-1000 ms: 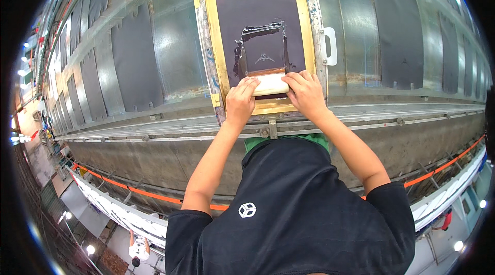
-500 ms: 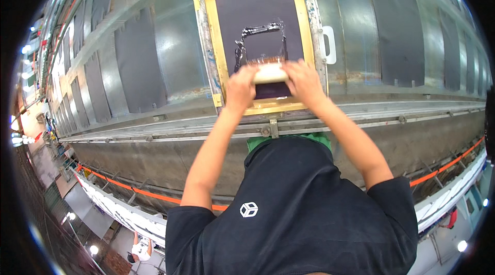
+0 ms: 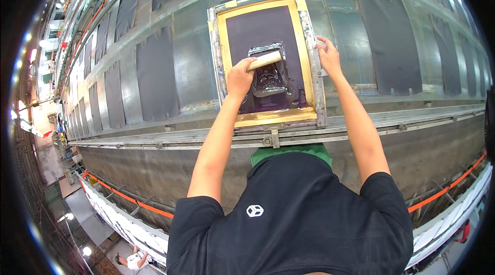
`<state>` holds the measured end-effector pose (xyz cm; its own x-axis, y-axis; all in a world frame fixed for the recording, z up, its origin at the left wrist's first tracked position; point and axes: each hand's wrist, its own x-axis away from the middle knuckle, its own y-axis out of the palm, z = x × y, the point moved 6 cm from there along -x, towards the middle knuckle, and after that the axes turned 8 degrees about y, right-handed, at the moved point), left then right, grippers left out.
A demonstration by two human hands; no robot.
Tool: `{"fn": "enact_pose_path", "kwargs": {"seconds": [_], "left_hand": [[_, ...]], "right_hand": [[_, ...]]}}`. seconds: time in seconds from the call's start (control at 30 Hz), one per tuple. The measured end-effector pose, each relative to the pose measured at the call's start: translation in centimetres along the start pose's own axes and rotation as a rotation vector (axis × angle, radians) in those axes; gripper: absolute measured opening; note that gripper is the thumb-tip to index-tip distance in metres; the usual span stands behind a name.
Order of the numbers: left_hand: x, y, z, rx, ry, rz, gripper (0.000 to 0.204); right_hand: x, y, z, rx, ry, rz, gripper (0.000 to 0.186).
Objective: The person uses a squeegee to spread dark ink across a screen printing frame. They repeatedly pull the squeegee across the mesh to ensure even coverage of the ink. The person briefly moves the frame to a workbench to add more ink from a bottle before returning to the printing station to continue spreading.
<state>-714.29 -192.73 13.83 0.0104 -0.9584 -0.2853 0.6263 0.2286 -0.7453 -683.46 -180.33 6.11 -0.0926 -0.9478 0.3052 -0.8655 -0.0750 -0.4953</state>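
Left hand: the left hand (image 3: 240, 76) is closed in a fist around the wooden handle of the squeegee (image 3: 265, 60), which lies on the dark mesh.
Right hand: the right hand (image 3: 328, 54) has curled fingers gripping the right edge of the printing frame (image 3: 308, 27).
Frame: it sits at the near edge of the long table (image 3: 185, 63), between dark cloth pieces (image 3: 154, 76).
Ink: a wet pool (image 3: 269, 80) lies just below the squeegee.
Risk: with one hand on the squeegee, uneven pressure could streak the print; a slipping frame could smear it.
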Motion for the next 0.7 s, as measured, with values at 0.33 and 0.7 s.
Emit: {"fn": "enact_pose_path", "kwargs": {"seconds": [0.33,0.7], "left_hand": [[13.6,-0.3,4.7,-0.116,0.221,-0.008,0.049],[21.5,-19.5,-11.9,-0.139,0.002,0.044,0.052]], "right_hand": [[1.7,-1.1,-6.0,-0.053,-0.271,0.273,0.024],[12.2,22.5,-15.1,-0.148,-0.212,0.163,0.021]]}}
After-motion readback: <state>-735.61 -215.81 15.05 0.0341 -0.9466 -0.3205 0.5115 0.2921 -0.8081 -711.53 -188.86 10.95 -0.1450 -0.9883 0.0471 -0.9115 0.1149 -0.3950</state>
